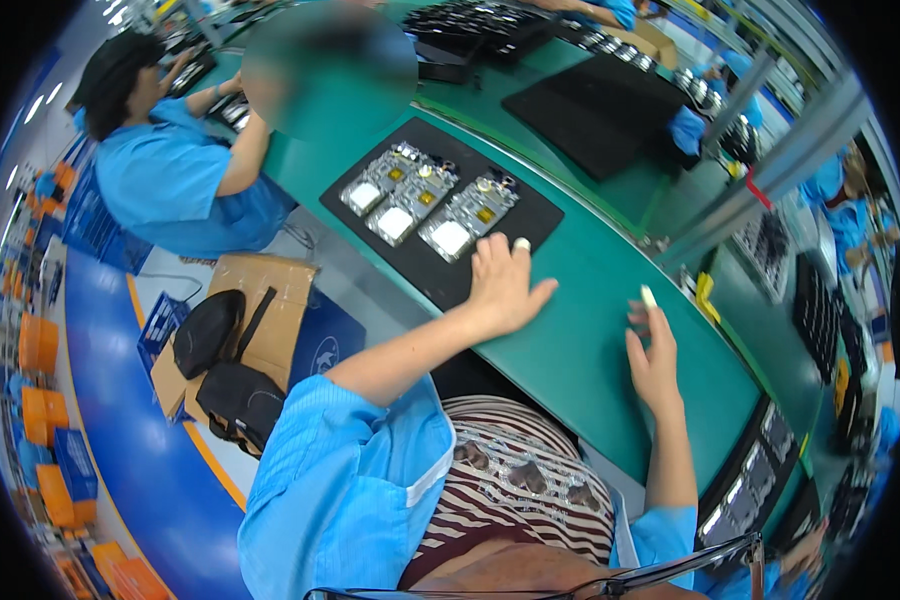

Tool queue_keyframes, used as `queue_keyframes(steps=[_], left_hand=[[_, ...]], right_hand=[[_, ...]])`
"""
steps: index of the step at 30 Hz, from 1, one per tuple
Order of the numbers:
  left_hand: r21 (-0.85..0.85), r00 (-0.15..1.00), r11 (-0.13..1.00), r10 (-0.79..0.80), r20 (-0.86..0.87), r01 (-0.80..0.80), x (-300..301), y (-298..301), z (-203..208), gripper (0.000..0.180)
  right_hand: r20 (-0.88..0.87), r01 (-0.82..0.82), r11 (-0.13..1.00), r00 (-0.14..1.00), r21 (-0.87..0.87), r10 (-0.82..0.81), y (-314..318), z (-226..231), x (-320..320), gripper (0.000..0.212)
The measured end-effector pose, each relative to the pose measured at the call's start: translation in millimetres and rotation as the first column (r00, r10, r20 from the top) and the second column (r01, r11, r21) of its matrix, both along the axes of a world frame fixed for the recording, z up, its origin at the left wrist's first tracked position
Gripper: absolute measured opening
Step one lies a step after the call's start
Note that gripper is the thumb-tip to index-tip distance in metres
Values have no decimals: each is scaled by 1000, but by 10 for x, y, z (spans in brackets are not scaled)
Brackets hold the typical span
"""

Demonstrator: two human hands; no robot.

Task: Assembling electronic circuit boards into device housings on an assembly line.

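Observation:
Three circuit boards lie in a row on a black mat (440, 285) on the green bench. Each has a white square and a yellow patch: the left board (365, 195), the middle board (410, 205) and the right board (470, 215). My left hand (507, 288) is open, palm down, at the mat's right side. Its fingertips are beside the right board; whether they touch it I cannot tell. My right hand (655, 355) hovers over the green surface with its fingers apart and nothing in it. White covers sit on a fingertip of each hand.
A black tray (745, 495) of silvery parts stands at the right. Across the bench lies a large black sheet (595, 110), near a metal post (770, 170). A co-worker in blue (175, 180) sits at the left. Bags lie on an open carton (270, 275) below.

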State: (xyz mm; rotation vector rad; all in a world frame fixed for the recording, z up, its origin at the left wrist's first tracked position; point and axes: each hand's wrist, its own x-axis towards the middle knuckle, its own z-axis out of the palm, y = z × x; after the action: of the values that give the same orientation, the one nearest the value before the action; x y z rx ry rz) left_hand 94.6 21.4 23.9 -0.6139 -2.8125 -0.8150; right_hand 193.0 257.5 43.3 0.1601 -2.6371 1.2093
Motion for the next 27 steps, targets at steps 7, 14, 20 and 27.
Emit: queue_keyframes(steps=[7,14,20,27], left_hand=[[183,832,848,-526,178,497,648,543,194,70],[-157,978,980,-146,-151,122,199,751,284,31],[-414,985,905,-145,-92,95,40,803,256,28],[-354,992,930,-120,-33,100,-121,708,616,15]], right_hand=[[25,163,843,984,-512,-175,72,-121,-323,52],[166,299,787,954,-540,-249,311,-383,-279,49],[103,270,844,963,-463,-251,282,-468,-272,46],[49,245,839,966,-485,-254,310,-471,-288,44]])
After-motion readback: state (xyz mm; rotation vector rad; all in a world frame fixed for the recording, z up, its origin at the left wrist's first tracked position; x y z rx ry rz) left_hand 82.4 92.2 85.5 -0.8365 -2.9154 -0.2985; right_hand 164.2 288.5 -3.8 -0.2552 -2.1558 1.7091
